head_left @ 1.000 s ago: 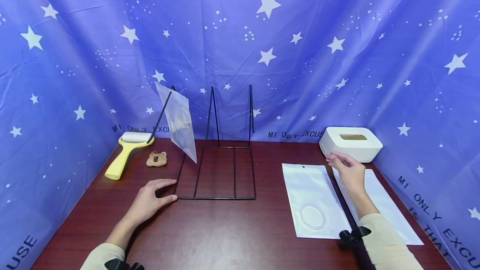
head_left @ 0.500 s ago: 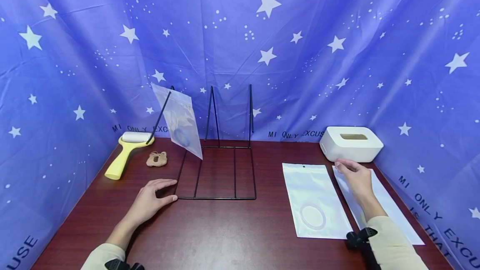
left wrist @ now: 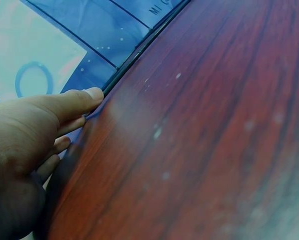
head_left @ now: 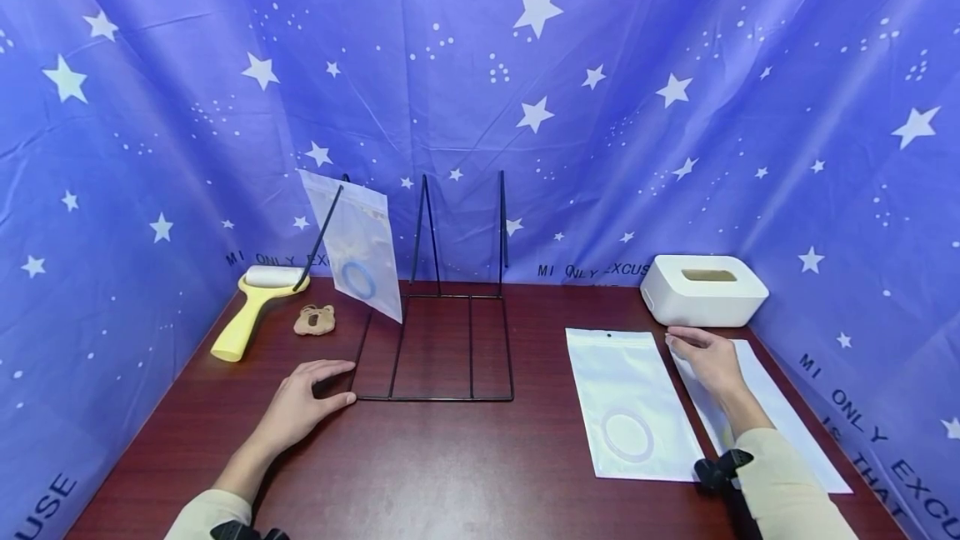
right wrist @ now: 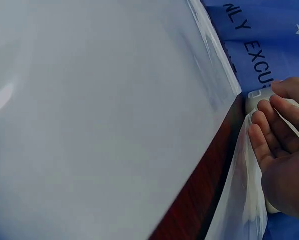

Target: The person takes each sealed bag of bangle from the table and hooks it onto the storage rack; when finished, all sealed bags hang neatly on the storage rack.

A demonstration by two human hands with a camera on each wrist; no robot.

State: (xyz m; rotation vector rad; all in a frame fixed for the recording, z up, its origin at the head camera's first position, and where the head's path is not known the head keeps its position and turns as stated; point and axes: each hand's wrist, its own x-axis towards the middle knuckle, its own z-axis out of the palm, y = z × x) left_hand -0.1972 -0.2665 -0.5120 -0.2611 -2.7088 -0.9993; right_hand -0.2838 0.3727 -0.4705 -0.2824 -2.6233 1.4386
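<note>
The rightmost white plastic bag (head_left: 776, 403), long axis 11-to-5, lies at 4 o'clock from the nearer right hand (head_left: 711, 365), pinching or not unclear, while the left hand (head_left: 297, 401), spread, touches the black wire rack (head_left: 471, 348) at its 8 o'clock corner

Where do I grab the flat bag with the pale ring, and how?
Best, I think, to pinch the bag at its far edge, by the small hole, coming from above with the right hand, which is near that edge. The bag lies flat, with nothing to wrap fingers around; the ring sits at the near end, so it would probably hang below.
</note>
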